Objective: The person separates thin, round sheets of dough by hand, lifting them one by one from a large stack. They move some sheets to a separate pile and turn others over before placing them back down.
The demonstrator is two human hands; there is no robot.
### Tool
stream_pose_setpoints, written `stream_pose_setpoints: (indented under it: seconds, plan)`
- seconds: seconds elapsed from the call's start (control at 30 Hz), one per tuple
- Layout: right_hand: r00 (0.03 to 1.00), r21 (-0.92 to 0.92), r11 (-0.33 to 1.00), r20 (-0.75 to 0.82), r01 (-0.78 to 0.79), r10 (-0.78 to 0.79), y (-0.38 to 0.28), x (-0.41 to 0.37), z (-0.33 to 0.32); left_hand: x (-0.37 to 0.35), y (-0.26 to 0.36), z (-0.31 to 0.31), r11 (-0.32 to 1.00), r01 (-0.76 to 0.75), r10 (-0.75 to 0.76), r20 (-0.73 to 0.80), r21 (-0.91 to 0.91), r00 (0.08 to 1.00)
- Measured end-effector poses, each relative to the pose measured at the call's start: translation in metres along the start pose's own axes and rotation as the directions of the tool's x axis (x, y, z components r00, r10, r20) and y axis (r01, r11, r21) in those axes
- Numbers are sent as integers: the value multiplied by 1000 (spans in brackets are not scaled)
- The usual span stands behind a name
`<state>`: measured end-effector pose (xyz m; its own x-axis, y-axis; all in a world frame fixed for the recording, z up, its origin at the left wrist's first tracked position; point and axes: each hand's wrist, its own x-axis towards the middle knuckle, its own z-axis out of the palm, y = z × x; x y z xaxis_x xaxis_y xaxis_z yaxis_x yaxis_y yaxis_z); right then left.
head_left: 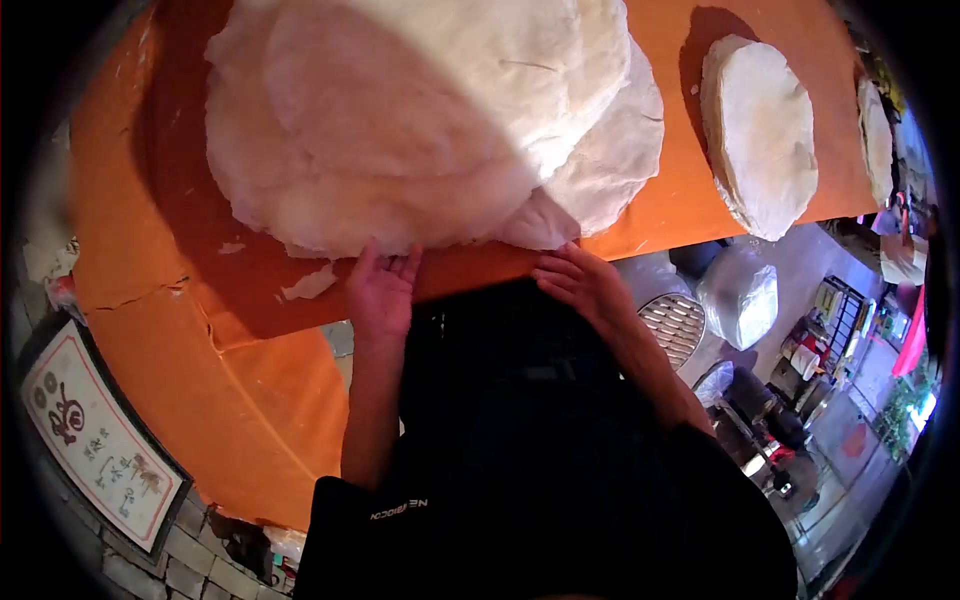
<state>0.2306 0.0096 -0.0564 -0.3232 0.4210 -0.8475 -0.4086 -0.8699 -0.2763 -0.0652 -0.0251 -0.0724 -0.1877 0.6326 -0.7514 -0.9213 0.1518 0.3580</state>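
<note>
A large stack of pale, thin flatbreads [390,130] lies on the orange-covered table [280,290], with ragged, uneven edges. My left hand [383,295] is palm up at its near edge. Its fingers are apart and the fingertips meet the rim of the bread. At the table's front edge, my right hand [583,283] has its fingers stretched toward the left, just below a drooping corner of flatbread [542,222]. Whether the fingertips press on that corner is hard to tell. Another flatbread layer [615,150] sticks out from under the stack on the right.
A smaller flatbread pile [760,135] sits farther right, another [874,140] beyond it. Torn scraps [310,284] lie near the front edge. Below right are a slatted round stool [672,328] and a plastic-wrapped bundle [740,295]. A framed sign [100,440] stands lower left.
</note>
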Motion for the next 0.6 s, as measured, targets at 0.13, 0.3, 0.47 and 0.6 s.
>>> stream_pose_setpoints:
  seconds: [0.13,0.3,0.47,0.6]
  plan:
    - [991,240,971,128,5,-37,25,20,-5,-3,1,2,994,57,-53,47,-97,997]
    - [948,224,968,269,113,-172,24,13,14,7,-5,-2,995,-13,7,62,98,998]
    - [917,263,956,335,128,-215,22,15,17,3,-9,8,939,-184,171,73,290,983]
    - [887,317,941,391,119,-244,28,17,8,8,-11,17,882,-326,290,152,340,945]
